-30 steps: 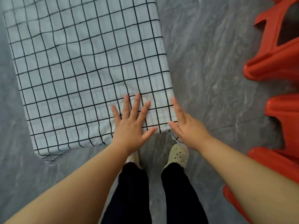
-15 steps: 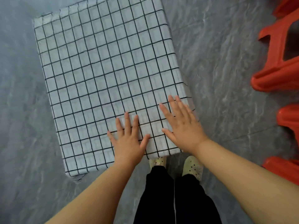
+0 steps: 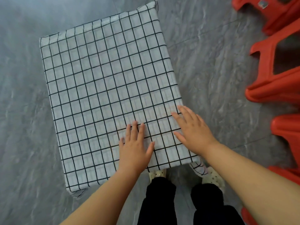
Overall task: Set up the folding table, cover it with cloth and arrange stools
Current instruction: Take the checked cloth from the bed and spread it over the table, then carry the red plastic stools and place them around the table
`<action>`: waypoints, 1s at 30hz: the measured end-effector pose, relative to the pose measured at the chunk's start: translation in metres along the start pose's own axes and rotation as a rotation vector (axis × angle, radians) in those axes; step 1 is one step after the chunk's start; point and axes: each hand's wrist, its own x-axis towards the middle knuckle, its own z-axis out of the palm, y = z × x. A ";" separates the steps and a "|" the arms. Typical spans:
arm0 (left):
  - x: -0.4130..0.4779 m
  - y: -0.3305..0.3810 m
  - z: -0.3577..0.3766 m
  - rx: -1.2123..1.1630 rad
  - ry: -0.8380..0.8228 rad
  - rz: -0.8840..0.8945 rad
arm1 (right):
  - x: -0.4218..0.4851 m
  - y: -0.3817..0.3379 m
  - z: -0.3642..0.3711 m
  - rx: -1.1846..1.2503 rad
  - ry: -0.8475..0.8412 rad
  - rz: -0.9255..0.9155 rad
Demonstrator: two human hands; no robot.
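A white cloth with a black grid point(image 3: 103, 88) covers the whole top of the small folding table and hangs over its edges; the table itself is hidden under it. My left hand point(image 3: 134, 146) lies flat on the cloth near the front edge, fingers apart. My right hand point(image 3: 193, 132) lies flat near the front right corner, fingers together and pointing up-left. Neither hand holds anything. Red plastic stools point(image 3: 276, 73) lie on their sides along the right.
Grey stone-pattern floor point(image 3: 211, 62) surrounds the table. My legs in black trousers point(image 3: 159, 200) and pale shoes point(image 3: 212, 176) stand right at the table's front edge. More red stool parts point(image 3: 290, 132) crowd the right side of the floor.
The view has tilted so the whole table top shows. Both hands have slid forward and to the right over the cloth, the right hand coming from the corner onto the top.
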 end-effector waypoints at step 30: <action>0.023 0.641 -0.097 -0.870 -0.274 0.262 | -0.335 0.515 -0.169 0.924 0.792 0.981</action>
